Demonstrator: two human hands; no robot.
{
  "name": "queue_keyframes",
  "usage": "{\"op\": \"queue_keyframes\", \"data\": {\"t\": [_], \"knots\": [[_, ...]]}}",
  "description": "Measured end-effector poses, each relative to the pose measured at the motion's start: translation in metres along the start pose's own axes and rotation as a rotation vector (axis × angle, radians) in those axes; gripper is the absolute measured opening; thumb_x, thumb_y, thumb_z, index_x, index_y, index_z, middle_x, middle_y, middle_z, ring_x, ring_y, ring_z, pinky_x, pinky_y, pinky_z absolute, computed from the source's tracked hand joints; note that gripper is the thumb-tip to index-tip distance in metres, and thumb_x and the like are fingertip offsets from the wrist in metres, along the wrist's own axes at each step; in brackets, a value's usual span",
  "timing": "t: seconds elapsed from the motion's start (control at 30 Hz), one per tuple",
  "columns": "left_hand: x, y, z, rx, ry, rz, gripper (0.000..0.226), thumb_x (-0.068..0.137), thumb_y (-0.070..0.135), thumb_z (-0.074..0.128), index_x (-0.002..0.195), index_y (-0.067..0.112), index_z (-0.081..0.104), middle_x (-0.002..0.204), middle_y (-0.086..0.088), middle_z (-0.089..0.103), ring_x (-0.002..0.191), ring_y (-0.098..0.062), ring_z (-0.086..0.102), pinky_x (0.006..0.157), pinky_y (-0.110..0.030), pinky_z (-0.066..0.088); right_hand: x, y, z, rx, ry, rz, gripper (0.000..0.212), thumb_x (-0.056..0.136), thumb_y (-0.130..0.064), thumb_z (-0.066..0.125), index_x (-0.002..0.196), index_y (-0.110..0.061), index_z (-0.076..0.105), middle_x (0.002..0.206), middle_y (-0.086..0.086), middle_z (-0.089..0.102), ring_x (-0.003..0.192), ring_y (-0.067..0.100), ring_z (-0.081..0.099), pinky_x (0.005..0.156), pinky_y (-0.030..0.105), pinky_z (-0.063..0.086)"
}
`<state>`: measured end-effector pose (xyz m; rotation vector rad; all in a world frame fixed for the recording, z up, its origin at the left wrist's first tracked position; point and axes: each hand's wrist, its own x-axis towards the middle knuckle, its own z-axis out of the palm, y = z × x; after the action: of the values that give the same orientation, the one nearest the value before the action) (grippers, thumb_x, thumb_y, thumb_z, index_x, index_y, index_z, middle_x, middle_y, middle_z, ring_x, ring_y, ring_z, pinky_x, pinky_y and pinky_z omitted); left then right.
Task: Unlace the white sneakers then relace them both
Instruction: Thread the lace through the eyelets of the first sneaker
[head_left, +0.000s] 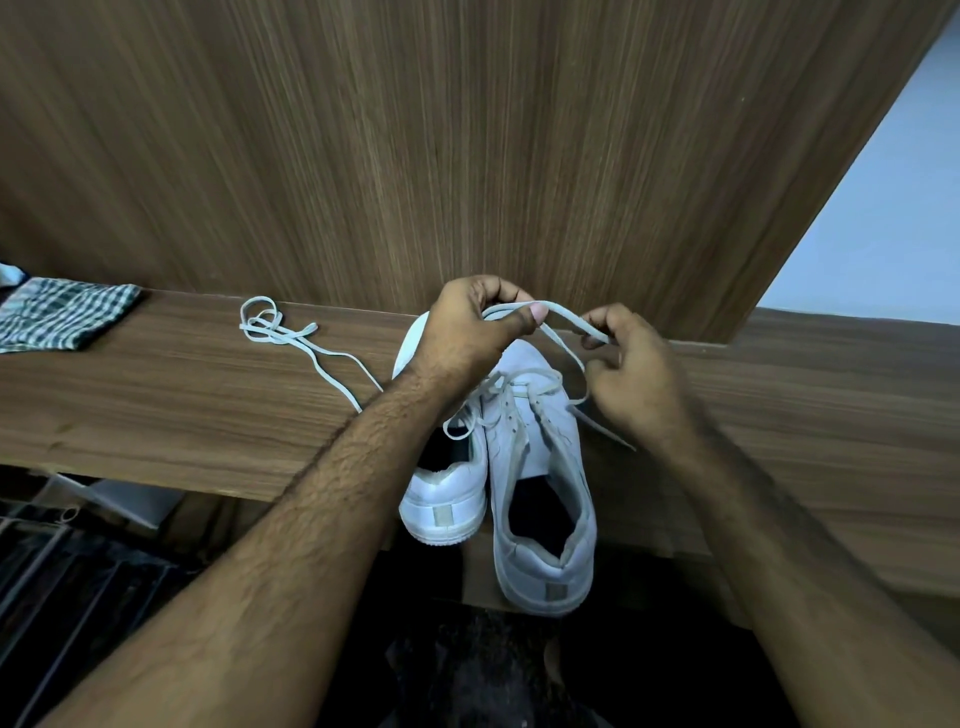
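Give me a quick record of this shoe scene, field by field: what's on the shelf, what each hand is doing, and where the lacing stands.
surface: brown wood-grain shelf
shoes: two white leather sneakers, left one and right one, side by side, heels toward the camera
left hand: pinches the white flat lace above the right sneaker
right hand: pinches the same lace
loose lace: second white lace lying on the shelf, left of the shoes
cloth: checked folded cloth at far left
stage: right sneaker partly laced
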<state>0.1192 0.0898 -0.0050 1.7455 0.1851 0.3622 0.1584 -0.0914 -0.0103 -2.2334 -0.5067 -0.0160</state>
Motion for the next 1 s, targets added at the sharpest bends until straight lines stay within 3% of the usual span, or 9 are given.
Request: {"op": "queue_keyframes", "data": {"t": [0.13, 0.33, 0.43, 0.53, 0.63, 0.73, 0.83, 0.9, 1.0], "knots": [[-0.002, 0.002, 0.001, 0.022, -0.048, 0.026, 0.015, 0.088, 0.02, 0.079, 0.09, 0.007, 0.073, 0.084, -0.009, 0.077, 0.076, -0.016, 0.071, 0.072, -0.034, 0.057, -0.001, -0.013, 0.003, -0.002, 0.158, -0.018, 0.018, 0.084, -0.036, 0.053, 0.101, -0.033, 0.059, 0.076, -0.015, 0.059, 0.098, 0.023, 0.062, 0.095, 0.057, 0.047], [-0.004, 0.004, 0.0, -0.007, -0.079, 0.045, 0.013, 0.088, 0.015, 0.079, 0.091, 0.004, 0.073, 0.087, -0.013, 0.076, 0.078, -0.013, 0.07, 0.075, -0.03, 0.055, -0.008, -0.012, 0.005, -0.095, -0.048, -0.125, 0.031, 0.101, -0.051, 0.049, 0.088, -0.025, 0.058, 0.07, -0.017, 0.055, 0.09, 0.017, 0.056, 0.094, 0.053, 0.046], [-0.006, 0.007, 0.0, -0.094, -0.082, 0.01, 0.016, 0.09, 0.013, 0.077, 0.095, -0.002, 0.072, 0.088, -0.021, 0.075, 0.076, -0.017, 0.069, 0.073, -0.029, 0.053, -0.006, -0.011, 0.006, 0.047, -0.037, -0.127, 0.039, 0.104, -0.047, 0.045, 0.074, -0.028, 0.06, 0.057, -0.024, 0.057, 0.064, 0.001, 0.053, 0.073, 0.035, 0.046], [-0.005, 0.011, -0.001, -0.206, 0.017, -0.056, 0.017, 0.092, 0.017, 0.075, 0.099, 0.001, 0.074, 0.077, -0.017, 0.068, 0.066, -0.016, 0.062, 0.066, -0.026, 0.05, -0.001, -0.009, 0.005, 0.294, 0.029, -0.01, 0.041, 0.105, -0.045, 0.046, 0.078, -0.023, 0.068, 0.052, -0.014, 0.055, 0.049, 0.002, 0.049, 0.055, 0.028, 0.042], [-0.004, 0.016, -0.003, -0.271, 0.107, -0.133, 0.021, 0.096, 0.013, 0.069, 0.107, -0.005, 0.07, 0.072, -0.002, 0.061, 0.047, 0.0, 0.047, 0.043, -0.013, 0.038, 0.0, -0.005, 0.002, 0.434, 0.017, 0.084, 0.04, 0.105, -0.045, 0.047, 0.086, -0.022, 0.074, 0.064, -0.007, 0.058, 0.057, 0.013, 0.053, 0.052, 0.034, 0.048], [-0.003, 0.016, -0.004, -0.284, 0.109, -0.175, 0.021, 0.096, 0.017, 0.07, 0.105, -0.001, 0.071, 0.073, 0.0, 0.063, 0.05, -0.004, 0.044, 0.042, -0.016, 0.036, -0.001, -0.003, 0.003, 0.432, -0.009, 0.093, 0.04, 0.106, -0.046, 0.045, 0.092, -0.025, 0.077, 0.09, -0.008, 0.069, 0.074, -0.001, 0.057, 0.065, 0.024, 0.044], [-0.003, 0.016, -0.002, -0.312, 0.101, -0.21, 0.02, 0.096, 0.021, 0.07, 0.103, 0.003, 0.071, 0.074, 0.002, 0.062, 0.055, -0.007, 0.044, 0.045, -0.021, 0.035, 0.0, -0.012, 0.0, 0.75, -0.065, 0.117, 0.042, 0.107, -0.036, 0.044, 0.085, -0.015, 0.073, 0.114, 0.003, 0.073, 0.097, 0.012, 0.068, 0.083, 0.028, 0.051], [-0.003, 0.017, -0.001, -0.352, 0.092, -0.214, 0.013, 0.096, 0.021, 0.07, 0.097, 0.008, 0.07, 0.073, 0.003, 0.062, 0.056, -0.007, 0.044, 0.049, -0.023, 0.036, -0.001, -0.019, -0.004, 0.982, -0.15, 0.11, 0.042, 0.109, -0.028, 0.04, 0.08, -0.008, 0.063, 0.117, 0.011, 0.073, 0.101, 0.019, 0.072, 0.087, 0.029, 0.056], [-0.002, 0.015, -0.001, -0.43, 0.149, -0.239, 0.006, 0.096, 0.015, 0.069, 0.096, 0.009, 0.071, 0.073, 0.0, 0.061, 0.054, -0.005, 0.052, 0.053, -0.025, 0.046, -0.006, -0.022, -0.003, 0.964, -0.24, 0.133, 0.042, 0.109, -0.032, 0.038, 0.078, -0.011, 0.058, 0.101, 0.015, 0.075, 0.094, 0.021, 0.072, 0.076, 0.025, 0.057]]}}
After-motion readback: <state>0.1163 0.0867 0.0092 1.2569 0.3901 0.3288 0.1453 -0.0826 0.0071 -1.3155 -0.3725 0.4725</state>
